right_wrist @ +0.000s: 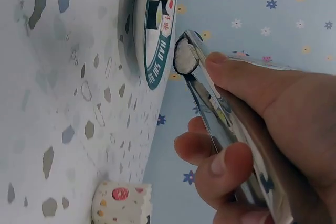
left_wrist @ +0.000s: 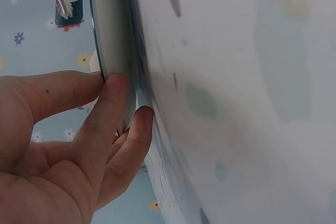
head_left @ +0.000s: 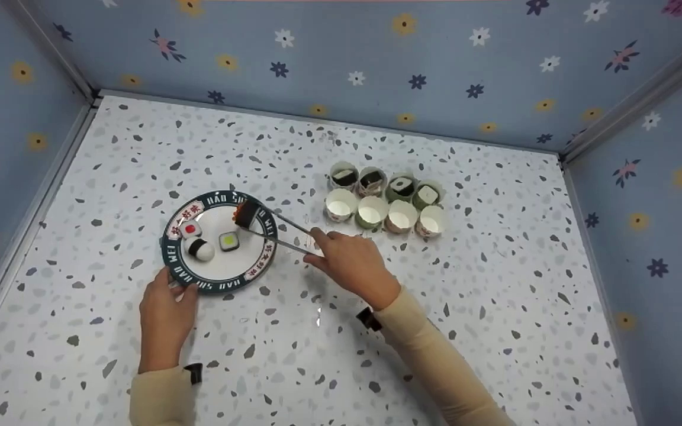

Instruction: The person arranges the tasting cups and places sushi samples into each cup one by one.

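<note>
My left hand (head_left: 166,313) holds the near-left rim of a round plate (head_left: 222,269) with a dark green lettered border. The left wrist view shows the thumb over the rim and fingers beneath it. In my right hand (head_left: 356,263) is a pair of metal tongs (head_left: 286,219). Their tips pinch a dark-wrapped sushi piece (head_left: 246,213) with an orange end, over the plate's upper right; its white end (right_wrist: 186,57) faces the right wrist camera. Lying on the plate are a red-centred sushi roll (head_left: 190,229), a white oval piece with a black band (head_left: 201,249) and a yellow-green-centred roll (head_left: 229,240).
Two rows of small paper cups stand right of the plate, beyond the right hand. Sushi pieces (head_left: 402,186) sit in the back row; the front cups (head_left: 372,212) show bare white insides. Blue flowered panels (head_left: 341,59) enclose the speckled table (head_left: 293,367) at the back and sides.
</note>
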`<state>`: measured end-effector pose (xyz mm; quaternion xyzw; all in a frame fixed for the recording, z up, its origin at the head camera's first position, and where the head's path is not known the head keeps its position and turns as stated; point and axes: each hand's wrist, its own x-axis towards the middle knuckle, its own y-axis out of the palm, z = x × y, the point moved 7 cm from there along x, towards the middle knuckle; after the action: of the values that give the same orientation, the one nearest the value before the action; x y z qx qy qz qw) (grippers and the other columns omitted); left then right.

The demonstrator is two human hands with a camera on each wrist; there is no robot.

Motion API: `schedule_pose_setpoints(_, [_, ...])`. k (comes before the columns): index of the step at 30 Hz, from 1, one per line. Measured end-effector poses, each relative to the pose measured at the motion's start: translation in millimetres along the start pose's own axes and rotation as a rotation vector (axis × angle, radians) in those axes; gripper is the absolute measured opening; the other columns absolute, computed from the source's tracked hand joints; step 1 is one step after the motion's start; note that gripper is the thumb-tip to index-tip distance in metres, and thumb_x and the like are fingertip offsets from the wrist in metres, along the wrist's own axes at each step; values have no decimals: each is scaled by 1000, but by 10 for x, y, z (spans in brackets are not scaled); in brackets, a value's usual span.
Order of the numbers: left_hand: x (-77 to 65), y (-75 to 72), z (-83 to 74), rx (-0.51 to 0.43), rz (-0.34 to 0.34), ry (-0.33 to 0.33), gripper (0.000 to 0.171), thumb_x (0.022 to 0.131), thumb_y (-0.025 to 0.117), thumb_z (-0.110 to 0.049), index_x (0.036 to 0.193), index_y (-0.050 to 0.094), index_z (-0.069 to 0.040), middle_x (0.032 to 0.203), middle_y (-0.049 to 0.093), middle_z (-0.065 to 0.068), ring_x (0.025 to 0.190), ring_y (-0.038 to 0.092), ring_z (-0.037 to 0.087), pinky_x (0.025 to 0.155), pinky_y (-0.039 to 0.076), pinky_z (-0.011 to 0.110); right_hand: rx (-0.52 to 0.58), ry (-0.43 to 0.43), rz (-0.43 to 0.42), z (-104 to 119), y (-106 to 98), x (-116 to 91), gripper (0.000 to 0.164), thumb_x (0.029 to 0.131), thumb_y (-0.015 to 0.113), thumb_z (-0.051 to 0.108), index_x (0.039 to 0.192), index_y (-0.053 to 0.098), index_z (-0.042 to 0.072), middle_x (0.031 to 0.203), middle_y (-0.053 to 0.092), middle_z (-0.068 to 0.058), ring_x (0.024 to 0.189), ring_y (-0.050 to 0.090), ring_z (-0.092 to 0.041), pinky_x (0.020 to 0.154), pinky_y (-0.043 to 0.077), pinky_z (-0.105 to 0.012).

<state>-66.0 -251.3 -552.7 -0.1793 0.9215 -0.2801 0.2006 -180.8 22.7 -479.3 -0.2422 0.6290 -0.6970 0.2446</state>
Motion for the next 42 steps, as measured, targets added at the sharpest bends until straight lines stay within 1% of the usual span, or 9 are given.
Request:
schedule_pose_setpoints(3, [-1, -3, -4, 6, 7, -6, 64, 99, 56, -10, 151, 26, 13, 141, 42, 34, 122, 53, 43, 104, 39, 53, 18, 25, -13, -171, -73, -112, 47, 98, 58, 52, 126, 59, 15, 80, 65, -4, 56, 58, -22, 44, 45, -38])
schedule_pose_setpoints(9, [-6, -12, -16, -3, -7, 20, 63, 99, 56, -9, 149, 27, 15, 138, 43, 35, 120, 55, 44, 101, 42, 52, 26, 107, -41, -506, -232, -304, 50, 97, 60, 50, 129, 61, 12, 98, 72, -10, 64, 64, -30, 50, 50, -43])
schedule_pose_setpoints(12, [-4, -3, -16, -8, -1, 13, 64, 99, 56, -10, 150, 26, 14, 139, 42, 35, 121, 54, 43, 101, 42, 52, 17, 148, -54, -653, -290, -396, 48, 97, 61, 49, 128, 62, 12, 93, 72, -10, 64, 63, -31, 48, 48, -43])
schedule_pose_setpoints(16, [-1, 9, -9, -8, 15, -8, 64, 100, 56, -11, 151, 25, 13, 141, 41, 34, 123, 53, 43, 103, 41, 52, -10, 168, -87, -799, -351, -513, 45, 96, 64, 47, 123, 61, 11, 80, 68, -8, 54, 58, -28, 42, 44, -41])
schedule_pose_setpoints(21, [0, 18, -4, -3, 16, -10, 64, 100, 56, -11, 151, 25, 12, 141, 41, 34, 123, 53, 43, 103, 40, 52, -18, 218, -68, -955, -350, -620, 50, 96, 63, 48, 131, 62, 13, 87, 71, -9, 60, 63, -33, 45, 48, -45])
schedule_pose_setpoints(27, [3, 31, 0, 8, 16, -14, 64, 100, 56, -10, 151, 25, 12, 141, 41, 34, 122, 53, 43, 103, 40, 53, -19, 242, -44, -1067, -308, -659, 48, 95, 66, 47, 126, 64, 11, 95, 73, -10, 66, 66, -37, 48, 50, -46])
schedule_pose_setpoints(33, [4, 30, 6, 9, 21, -13, 64, 99, 56, -10, 151, 26, 12, 140, 42, 34, 122, 53, 43, 104, 39, 53, -24, 260, -7, -1096, -257, -635, 45, 95, 65, 48, 119, 64, 10, 93, 72, -11, 66, 65, -37, 47, 49, -46])
schedule_pose_setpoints(40, [5, 16, 7, -2, 12, 2, 64, 99, 54, -10, 150, 25, 14, 140, 41, 36, 123, 53, 43, 104, 41, 52, -17, 269, 11, -1111, -232, -594, 38, 94, 67, 48, 100, 58, 12, 73, 64, -9, 55, 59, -35, 42, 45, -46])
schedule_pose_setpoints(42, [6, 14, 10, -1, 12, -2, 64, 99, 54, -10, 151, 24, 14, 140, 40, 35, 123, 53, 43, 104, 41, 52, -2, 278, 27, -1123, -220, -579, 37, 94, 67, 48, 99, 59, 12, 72, 63, -9, 55, 59, -34, 43, 45, -46])
